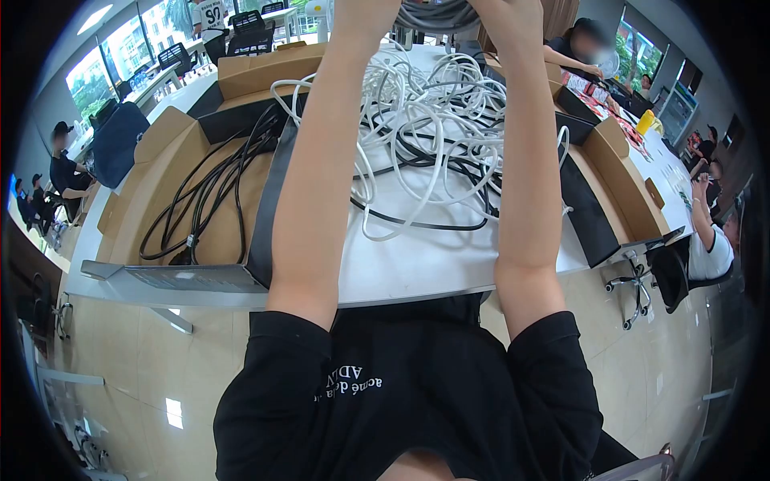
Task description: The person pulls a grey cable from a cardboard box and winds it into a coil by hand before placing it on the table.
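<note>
At the top edge of the head view, a coil of grey cable (437, 18) is raised above the table between my two hands. My left hand (374, 13) grips its left side and my right hand (499, 13) its right side; the frame cuts off most of the fingers. Below and beyond my forearms lies a tangled heap of white cables (437, 120), with black cables (449, 224) running through and under it.
An open cardboard box (132, 188) on the left holds a bundled black power cable (210, 192). Another open box (618, 184) stands on the right of the white table (401, 276). People sit at other tables, and a wheeled chair (630, 293) is at the right.
</note>
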Demonstrator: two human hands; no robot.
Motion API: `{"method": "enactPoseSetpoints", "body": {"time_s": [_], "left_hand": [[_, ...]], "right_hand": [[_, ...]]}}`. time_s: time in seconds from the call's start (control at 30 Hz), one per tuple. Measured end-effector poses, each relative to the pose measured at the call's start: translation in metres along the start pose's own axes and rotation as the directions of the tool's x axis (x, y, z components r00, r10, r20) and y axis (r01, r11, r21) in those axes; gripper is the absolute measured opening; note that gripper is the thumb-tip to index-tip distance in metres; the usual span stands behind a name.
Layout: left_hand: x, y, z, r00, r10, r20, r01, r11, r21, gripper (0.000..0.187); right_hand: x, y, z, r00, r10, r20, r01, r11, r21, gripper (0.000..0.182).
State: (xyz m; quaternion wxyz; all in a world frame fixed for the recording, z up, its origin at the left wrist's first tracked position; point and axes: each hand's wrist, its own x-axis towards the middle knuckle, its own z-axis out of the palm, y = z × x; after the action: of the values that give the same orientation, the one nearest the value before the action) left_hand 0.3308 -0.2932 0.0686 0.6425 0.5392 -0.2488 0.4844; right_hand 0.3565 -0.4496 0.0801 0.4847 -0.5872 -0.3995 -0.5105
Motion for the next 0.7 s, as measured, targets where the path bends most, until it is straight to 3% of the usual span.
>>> {"method": "enactPoseSetpoints", "body": {"time_s": [0.03, 0.13, 0.23, 0.33, 0.43, 0.53, 0.63, 0.7], "left_hand": [[-0.002, 0.006, 0.002, 0.997, 0.078, 0.026, -0.078, 0.997, 0.024, 0.009], [-0.001, 0.022, -0.006, 0.969, 0.039, 0.245, -0.136, 0.909, 0.394, 0.015], [-0.005, 0.034, -0.002, 0.968, -0.017, 0.252, -0.091, 0.907, 0.411, 0.02], [-0.008, 0.043, 0.002, 0.961, -0.004, 0.278, -0.133, 0.87, 0.475, 0.024], [-0.01, 0.04, 0.007, 0.97, 0.059, 0.236, -0.152, 0.905, 0.398, 0.035], [-0.007, 0.025, 0.01, 0.958, 0.186, 0.218, -0.229, 0.954, 0.193, 0.051], [-0.005, 0.021, 0.01, 0.96, 0.183, 0.213, -0.216, 0.966, 0.145, 0.064], [-0.003, 0.014, 0.008, 0.983, 0.068, 0.171, -0.089, 0.989, 0.115, 0.054]], "right_hand": [[-0.001, 0.008, 0.003, 0.994, -0.097, -0.057, 0.101, 0.992, 0.08, 0.041], [0.001, -0.001, 0.0, 0.997, -0.056, -0.044, 0.059, 0.996, 0.07, 0.029], [0.003, -0.016, -0.012, 0.998, 0.045, 0.038, -0.042, 0.996, -0.082, 0.02], [0.003, -0.007, -0.014, 1.0, 0.025, 0.013, -0.024, 0.994, -0.103, 0.019], [0.003, -0.001, -0.014, 0.999, 0.033, 0.003, -0.032, 0.996, -0.084, 0.016], [0.001, 0.001, -0.011, 0.989, 0.149, 0.023, -0.151, 0.973, 0.173, 0.013], [0.001, 0.01, -0.004, 0.973, 0.23, 0.032, -0.229, 0.925, 0.305, 0.011], [0.0, 0.011, 0.0, 0.951, 0.308, -0.019, -0.278, 0.882, 0.379, 0.01]]}}
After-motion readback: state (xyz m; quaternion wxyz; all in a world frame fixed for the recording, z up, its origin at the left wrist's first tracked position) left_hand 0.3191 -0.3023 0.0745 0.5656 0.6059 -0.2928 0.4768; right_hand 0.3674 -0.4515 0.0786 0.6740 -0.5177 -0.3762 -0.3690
